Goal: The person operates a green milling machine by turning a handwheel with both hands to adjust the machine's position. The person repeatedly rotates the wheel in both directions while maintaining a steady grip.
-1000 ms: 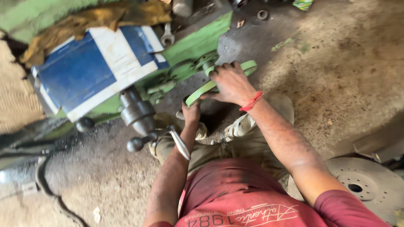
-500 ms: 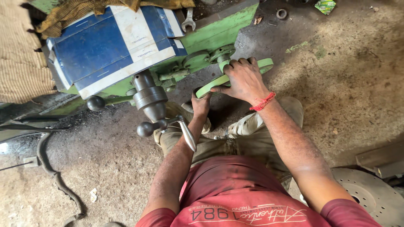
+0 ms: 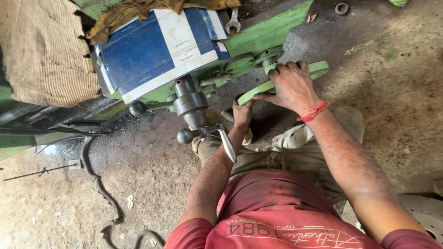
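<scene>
Two hands on one green lever, seen from above. The lever's long axis runs slantwise from lower left, by the left hand, up to the right, where its far end pokes out past the right hand. Right hand lies on top, fingers curled over the upper edge, palm pressed down; closed round it, I judge, though the underside is hidden. Red thread on that wrist. Left hand comes from below, fingers pushed up against the lever's lower end; cannot tell if it grips or only props. Right hand sits nearer the lever's middle, left at its near tip.

The lever joins green machine just above the knuckles, so little room upward. Blue-white box rests on the machine to the left. Grey spindle with ball handles stands just left of the left forearm, close, with its tapered handle next to that arm. Open room lies to the right and down over dirt floor. Spanner lies on the machine top, well apart. Metal disc at lower right, behind the right arm.
</scene>
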Tool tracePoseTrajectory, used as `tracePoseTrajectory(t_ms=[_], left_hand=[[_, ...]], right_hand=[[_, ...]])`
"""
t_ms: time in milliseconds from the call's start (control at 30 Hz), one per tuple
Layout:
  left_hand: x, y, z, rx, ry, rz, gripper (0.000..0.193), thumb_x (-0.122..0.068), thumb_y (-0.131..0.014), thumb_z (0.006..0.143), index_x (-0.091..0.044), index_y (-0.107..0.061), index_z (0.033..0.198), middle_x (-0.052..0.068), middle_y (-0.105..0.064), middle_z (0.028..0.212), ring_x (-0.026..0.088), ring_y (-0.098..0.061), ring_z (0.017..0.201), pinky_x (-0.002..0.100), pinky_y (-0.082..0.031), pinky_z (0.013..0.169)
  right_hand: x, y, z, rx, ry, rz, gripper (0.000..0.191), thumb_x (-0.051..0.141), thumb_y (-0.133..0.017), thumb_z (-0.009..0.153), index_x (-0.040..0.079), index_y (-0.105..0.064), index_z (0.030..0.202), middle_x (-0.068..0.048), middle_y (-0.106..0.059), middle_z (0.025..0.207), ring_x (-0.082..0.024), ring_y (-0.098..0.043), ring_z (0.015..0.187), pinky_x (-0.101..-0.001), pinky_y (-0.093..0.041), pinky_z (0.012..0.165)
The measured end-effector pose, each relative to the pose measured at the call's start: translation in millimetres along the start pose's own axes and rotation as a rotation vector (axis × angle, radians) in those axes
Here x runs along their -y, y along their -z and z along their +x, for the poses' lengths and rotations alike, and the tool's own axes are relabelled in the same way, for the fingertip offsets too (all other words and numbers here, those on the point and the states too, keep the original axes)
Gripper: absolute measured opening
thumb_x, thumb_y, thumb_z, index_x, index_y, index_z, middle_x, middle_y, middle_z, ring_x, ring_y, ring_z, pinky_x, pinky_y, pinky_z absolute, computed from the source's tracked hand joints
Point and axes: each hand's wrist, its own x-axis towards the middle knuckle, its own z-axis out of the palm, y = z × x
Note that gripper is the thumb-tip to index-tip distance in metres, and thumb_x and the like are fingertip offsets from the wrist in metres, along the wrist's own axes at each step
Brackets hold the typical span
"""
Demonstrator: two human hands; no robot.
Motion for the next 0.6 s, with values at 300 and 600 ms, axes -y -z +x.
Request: tracePoseTrajectory(t_ms=[300, 600], left_hand=[[-5.4, 1.3, -1.7, 0.003, 0.103, -0.012, 0.048, -0.020, -0.082, 0.084, 0.001, -0.060, 0.122, 0.009, -0.072, 0.108, 0.016, -0.068, 0.095, 0.029, -0.054, 0.085], [-6.8, -0.7, 3.8, -0.043, 0.203, -0.092, 0.050, -0.017, -0.082, 0.080, -0.001, -0.056, 0.120, 0.010, -0.071, 0.103, 0.017, -0.068, 0.089, 0.031, -0.055, 0.078]], right_hand=[[4.5, 1.6, 2.9, 0.031, 0.004, -0.041, 0.078, 0.079, -0.078, 0.070, 0.006, -0.076, 0.098, -0.009, -0.070, 0.090, -0.028, -0.065, 0.092, -0.0486, -0.043, 0.089], [8.4, -0.5, 3.1, -0.015, -0.005, -0.059, 0.070, 0.076, -0.079, 0.070, 0.009, -0.076, 0.092, -0.009, -0.069, 0.090, -0.028, -0.065, 0.094, -0.0491, -0.043, 0.087]])
